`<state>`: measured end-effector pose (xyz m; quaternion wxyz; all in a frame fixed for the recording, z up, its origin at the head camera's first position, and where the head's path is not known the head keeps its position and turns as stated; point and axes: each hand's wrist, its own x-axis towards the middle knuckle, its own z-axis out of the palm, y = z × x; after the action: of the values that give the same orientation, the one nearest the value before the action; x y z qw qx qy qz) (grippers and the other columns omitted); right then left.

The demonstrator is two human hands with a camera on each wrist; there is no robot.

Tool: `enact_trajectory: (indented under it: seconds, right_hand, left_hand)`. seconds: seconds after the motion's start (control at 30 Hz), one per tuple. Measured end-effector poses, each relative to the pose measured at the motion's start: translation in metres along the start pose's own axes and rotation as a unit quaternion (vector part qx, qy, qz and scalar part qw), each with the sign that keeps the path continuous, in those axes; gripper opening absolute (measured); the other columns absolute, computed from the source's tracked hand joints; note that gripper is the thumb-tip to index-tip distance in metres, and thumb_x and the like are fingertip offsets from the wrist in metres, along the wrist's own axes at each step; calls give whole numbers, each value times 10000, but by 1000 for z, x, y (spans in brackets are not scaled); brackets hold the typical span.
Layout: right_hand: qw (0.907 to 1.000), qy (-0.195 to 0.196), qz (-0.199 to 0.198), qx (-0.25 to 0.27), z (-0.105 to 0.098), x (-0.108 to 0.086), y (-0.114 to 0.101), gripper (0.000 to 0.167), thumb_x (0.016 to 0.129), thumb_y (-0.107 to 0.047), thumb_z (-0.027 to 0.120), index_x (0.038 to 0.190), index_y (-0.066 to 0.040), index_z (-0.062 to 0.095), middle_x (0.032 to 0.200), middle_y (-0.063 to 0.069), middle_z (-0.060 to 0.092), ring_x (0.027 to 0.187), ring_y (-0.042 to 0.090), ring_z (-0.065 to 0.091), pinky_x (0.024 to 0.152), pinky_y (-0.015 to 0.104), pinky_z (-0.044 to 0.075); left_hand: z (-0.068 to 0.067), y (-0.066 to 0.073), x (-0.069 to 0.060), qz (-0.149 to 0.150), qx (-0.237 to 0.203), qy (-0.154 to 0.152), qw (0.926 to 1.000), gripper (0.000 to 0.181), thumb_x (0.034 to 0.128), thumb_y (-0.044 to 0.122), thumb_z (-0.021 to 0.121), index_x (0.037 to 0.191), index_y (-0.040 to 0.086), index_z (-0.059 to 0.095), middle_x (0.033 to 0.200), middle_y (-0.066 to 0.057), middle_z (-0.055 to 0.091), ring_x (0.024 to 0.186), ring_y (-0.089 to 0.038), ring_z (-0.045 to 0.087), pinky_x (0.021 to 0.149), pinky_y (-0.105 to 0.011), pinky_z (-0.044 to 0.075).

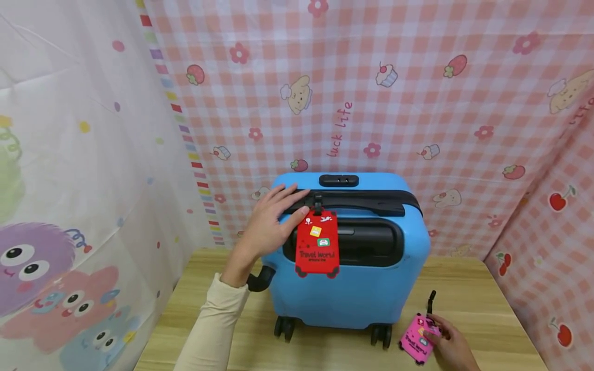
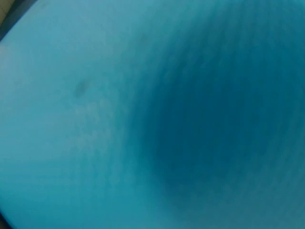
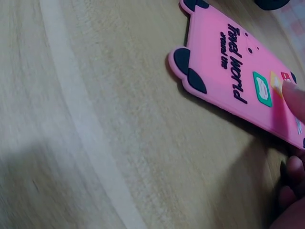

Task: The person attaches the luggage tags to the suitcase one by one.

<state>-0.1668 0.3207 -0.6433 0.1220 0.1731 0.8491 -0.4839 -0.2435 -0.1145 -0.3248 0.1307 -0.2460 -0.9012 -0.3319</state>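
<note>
A light blue suitcase (image 1: 343,301) stands upright on its wheels, with a red luggage tag (image 1: 317,257) hanging from the black handle (image 1: 362,200) on its upper side. My left hand (image 1: 274,221) rests on the suitcase's upper left edge, fingers extended, thumb by the red tag's top corner. Low at the right, my right hand (image 1: 452,342) pinches a pink luggage tag (image 1: 417,342) whose black strap (image 1: 432,301) sticks up. In the right wrist view the thumb (image 3: 294,98) lies on the pink tag's face. Only blurred blue suitcase shell (image 2: 95,143) fills the left wrist view.
The suitcase stands on a wood-grain table (image 1: 468,288). Behind it hangs a pink checked cloth (image 1: 352,67), and a white cartoon-printed cloth (image 1: 93,170) hangs at the left. A dark curved piece (image 1: 262,279) juts from the suitcase's left side.
</note>
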Motion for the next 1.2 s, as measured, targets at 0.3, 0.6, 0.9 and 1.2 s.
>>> enact_trajectory:
  seconds: [0.3, 0.6, 0.9, 1.2]
  right_hand:
    - [10000, -7, 26, 81, 0, -1, -1, 582, 960, -332, 655, 1439, -50, 485, 1473, 335, 369, 1262, 492, 417, 975, 611, 380]
    - [9983, 411, 199, 352, 6, -1, -5, 522, 937, -344, 686, 1364, -61, 585, 1458, 317, 413, 1307, 521, 385, 1046, 654, 311]
    - [9955, 776, 322, 440, 7, 1, -6, 445, 929, -223, 693, 1321, -30, 612, 1406, 309, 475, 1272, 509, 429, 1038, 639, 326]
    - [9926, 1044, 258, 560, 3, -4, -7, 466, 912, -180, 696, 1318, 16, 581, 1378, 330, 482, 1228, 496, 461, 996, 598, 371]
  left_hand:
    - [2, -1, 0, 3, -1, 25, 10000, 500, 1005, 482, 481, 1463, 283, 508, 1578, -9, 380, 1488, -273, 238, 1176, -614, 143]
    - [1, -1, 0, 22, 39, 36, 10000, 508, 995, 484, 494, 1459, 278, 513, 1577, -12, 381, 1488, -279, 239, 1174, -615, 152]
    - [2, -1, 1, -6, 13, 32, 10000, 505, 998, 486, 487, 1458, 278, 516, 1575, -10, 385, 1487, -278, 241, 1171, -618, 158]
    - [2, 0, 1, -19, -53, 49, 10000, 502, 995, 473, 499, 1449, 262, 529, 1571, -20, 391, 1483, -281, 248, 1168, -622, 164]
